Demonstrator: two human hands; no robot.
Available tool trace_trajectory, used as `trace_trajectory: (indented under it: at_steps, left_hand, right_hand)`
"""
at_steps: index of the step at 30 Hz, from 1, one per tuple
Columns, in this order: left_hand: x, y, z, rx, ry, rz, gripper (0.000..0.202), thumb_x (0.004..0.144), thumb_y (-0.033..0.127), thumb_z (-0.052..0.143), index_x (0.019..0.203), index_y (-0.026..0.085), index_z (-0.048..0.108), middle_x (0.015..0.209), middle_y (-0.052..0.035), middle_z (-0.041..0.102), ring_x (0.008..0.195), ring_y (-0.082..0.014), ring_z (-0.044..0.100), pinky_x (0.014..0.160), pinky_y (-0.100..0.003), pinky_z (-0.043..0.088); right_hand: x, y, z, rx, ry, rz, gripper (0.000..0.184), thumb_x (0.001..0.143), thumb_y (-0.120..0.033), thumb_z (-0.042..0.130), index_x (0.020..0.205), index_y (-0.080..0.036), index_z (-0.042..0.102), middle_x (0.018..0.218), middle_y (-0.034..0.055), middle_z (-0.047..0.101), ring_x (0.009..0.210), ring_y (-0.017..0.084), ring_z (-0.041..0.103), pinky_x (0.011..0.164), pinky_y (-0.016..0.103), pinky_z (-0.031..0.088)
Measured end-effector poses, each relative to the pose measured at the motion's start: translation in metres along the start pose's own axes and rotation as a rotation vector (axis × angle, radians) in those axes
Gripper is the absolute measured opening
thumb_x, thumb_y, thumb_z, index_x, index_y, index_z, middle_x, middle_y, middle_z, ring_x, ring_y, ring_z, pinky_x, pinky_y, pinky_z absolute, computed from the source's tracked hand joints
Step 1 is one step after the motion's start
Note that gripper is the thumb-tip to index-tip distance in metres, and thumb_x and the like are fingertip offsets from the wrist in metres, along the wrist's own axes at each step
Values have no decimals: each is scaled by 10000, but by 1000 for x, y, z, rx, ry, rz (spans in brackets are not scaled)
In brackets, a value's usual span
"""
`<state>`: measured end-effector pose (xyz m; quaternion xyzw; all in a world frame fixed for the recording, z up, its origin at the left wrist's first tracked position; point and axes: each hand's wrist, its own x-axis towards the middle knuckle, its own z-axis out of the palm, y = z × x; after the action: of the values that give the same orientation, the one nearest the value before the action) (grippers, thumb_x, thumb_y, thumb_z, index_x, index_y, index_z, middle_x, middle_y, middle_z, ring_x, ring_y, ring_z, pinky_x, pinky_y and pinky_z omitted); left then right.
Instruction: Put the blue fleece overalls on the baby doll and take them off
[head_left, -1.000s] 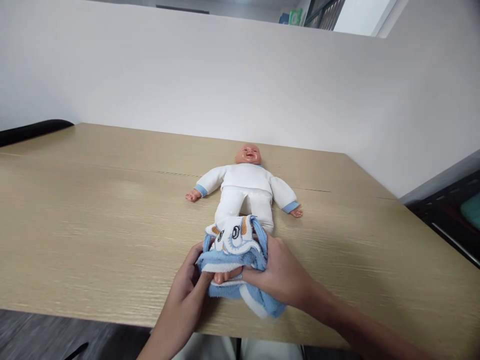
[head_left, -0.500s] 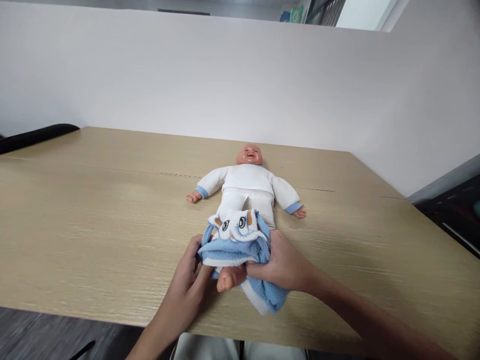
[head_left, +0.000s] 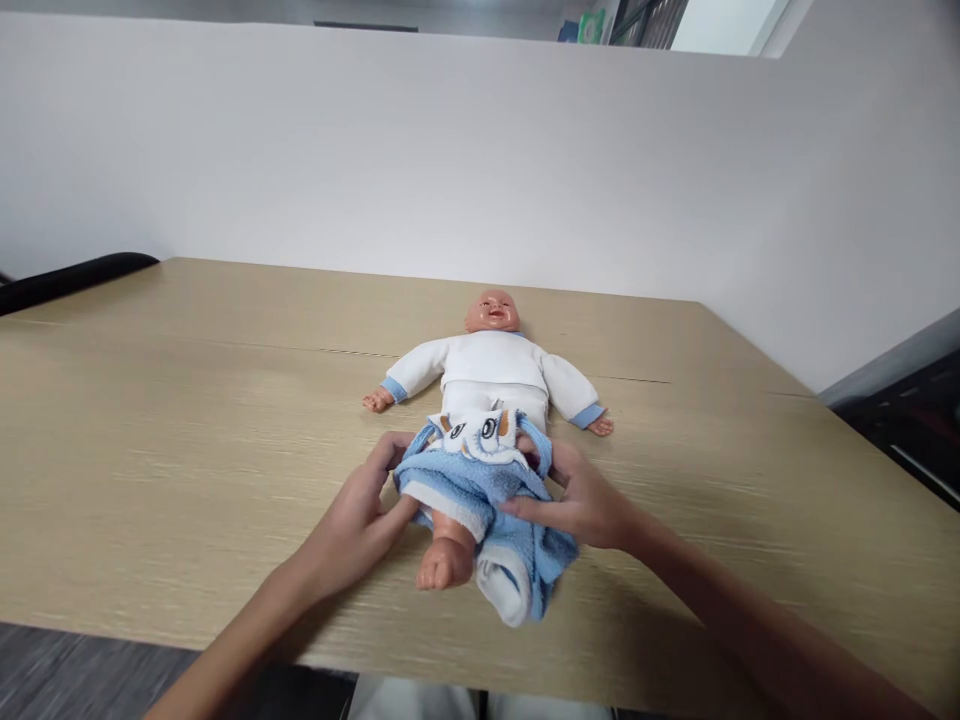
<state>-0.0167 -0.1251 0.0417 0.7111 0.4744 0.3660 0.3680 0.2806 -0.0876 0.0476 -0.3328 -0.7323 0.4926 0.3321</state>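
A baby doll (head_left: 491, 358) in a white top with blue cuffs lies on its back, head away from me, arms spread. Around its legs are bunched blue terry overalls (head_left: 480, 480) with white trim, straps and an embroidered animal face. One bare foot (head_left: 446, 562) sticks out of the leg opening on the left. The other leg opening hangs to the right, and the doll's second foot is hidden in the cloth. My left hand (head_left: 371, 510) grips the left edge of the overalls. My right hand (head_left: 577, 495) pinches the right side near the strap, thumb on top.
The doll lies on a wide wooden table (head_left: 225, 430) whose near edge is close to my lap. A white wall (head_left: 450, 150) rises behind the table. At the far left is a dark chair back (head_left: 82, 270); a black object (head_left: 907, 420) stands at the right.
The overalls have been drawn a little up the legs, so more of the left foot and ankle shows. Both hands have moved slightly away from me, and the right leg opening now faces me.
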Motion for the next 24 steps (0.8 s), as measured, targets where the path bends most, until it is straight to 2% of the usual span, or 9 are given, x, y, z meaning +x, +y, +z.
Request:
trace_trajectory:
  at_steps: [3,6,8,10,14,17,20,22,24]
  left_hand:
    - [-1,1,-9,3,-94,17,299,1072,352,576,1344,231,565,1372,-85,663,1305,-274,609,1132,-395,485]
    - [-3,-2,-19,-30,-174,21,402,1054,423,628,1412,251,565,1421,-91,650,1367,-300,586,1179,-414,474]
    - [-1,-5,-23,-82,-164,23,427,1066,460,599,1438,252,573,1438,-105,650,1366,-312,591,1196,-437,469]
    - [6,-6,-23,-120,-102,8,413,1096,481,545,1430,242,587,1441,-117,652,1327,-304,611,1183,-447,476]
    - [30,9,-17,20,-47,26,436,1089,509,615,1448,264,592,1509,-98,613,1347,-283,578,1199,-432,444]
    - [54,32,-11,185,-163,141,535,1052,546,662,1506,272,589,1513,-98,618,1382,-312,544,1189,-442,444]
    - [82,53,-7,326,-323,235,577,1022,630,671,1473,270,654,1396,-103,692,1306,-349,573,1083,-455,493]
    - [100,64,-4,410,-421,285,570,979,705,695,1351,276,745,1207,-85,748,1227,-359,608,1058,-464,493]
    - [116,70,-2,391,-602,303,526,944,718,729,1197,264,805,1030,-59,760,1085,-331,671,991,-434,525]
  right_hand:
    - [-7,17,-3,263,75,107,448,909,-471,887,1240,-228,709,1137,27,745,1061,212,703,983,331,581]
    - [-12,29,-11,415,65,226,490,878,-473,916,1238,-224,696,1092,4,719,969,171,675,901,275,565]
    - [-15,32,-15,478,43,286,523,831,-442,957,1224,-226,687,1037,-15,697,897,146,649,831,240,542]
    - [-16,33,-18,539,41,328,561,762,-429,998,1173,-231,671,969,-27,661,833,137,622,766,228,522]
    - [-17,27,-18,602,54,381,620,624,-496,1038,928,-232,567,793,-53,528,691,127,519,642,230,461]
    - [-17,24,-18,567,34,382,706,605,-559,1024,809,-246,425,726,-73,409,631,107,395,570,217,364]
    - [-19,26,-18,553,25,367,724,627,-595,1007,831,-255,401,749,-69,396,640,111,377,568,220,355]
    - [-19,30,-19,563,18,325,695,658,-581,1004,844,-252,422,756,-70,403,641,108,376,564,212,354]
    - [-20,33,-21,568,8,281,640,684,-540,1012,880,-241,480,777,-67,455,653,104,419,576,202,383]
